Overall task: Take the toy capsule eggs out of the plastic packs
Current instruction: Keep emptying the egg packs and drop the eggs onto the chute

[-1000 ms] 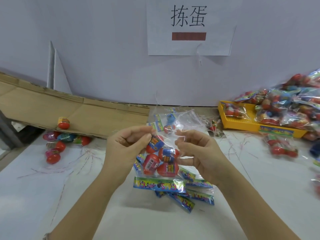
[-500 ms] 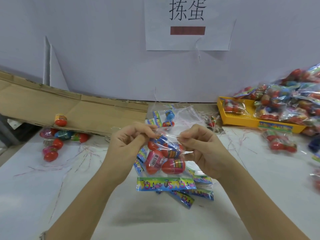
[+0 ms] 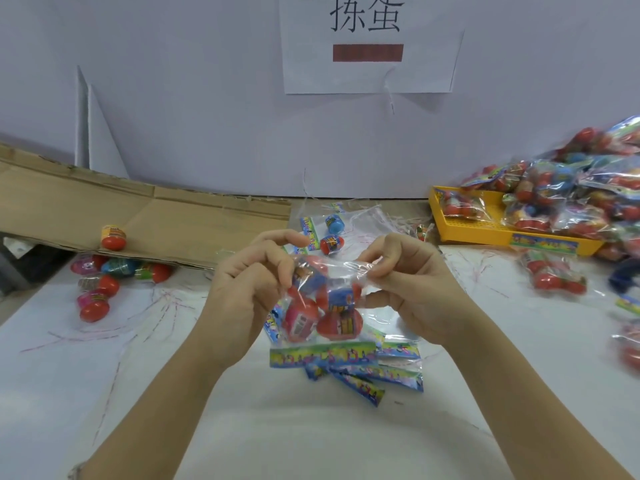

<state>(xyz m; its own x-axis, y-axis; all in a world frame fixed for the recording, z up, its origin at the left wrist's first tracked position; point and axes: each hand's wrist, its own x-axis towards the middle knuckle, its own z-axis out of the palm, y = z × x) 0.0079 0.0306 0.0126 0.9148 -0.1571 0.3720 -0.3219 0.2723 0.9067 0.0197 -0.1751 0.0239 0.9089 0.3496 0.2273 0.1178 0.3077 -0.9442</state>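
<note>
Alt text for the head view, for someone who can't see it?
The left hand and right hand pinch a clear plastic pack of toy capsule eggs above a table. Loose eggs lie left; full packs fill a yellow tray right.

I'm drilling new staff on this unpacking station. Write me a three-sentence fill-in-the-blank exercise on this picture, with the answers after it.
1. The left hand and the right hand both pinch one clear plastic ____.
2. The tray under the heap of full packs is coloured ____.
3. One loose egg with a red bottom lies on the flattened ____ at the left.
Missing words: pack; yellow; cardboard.
</note>
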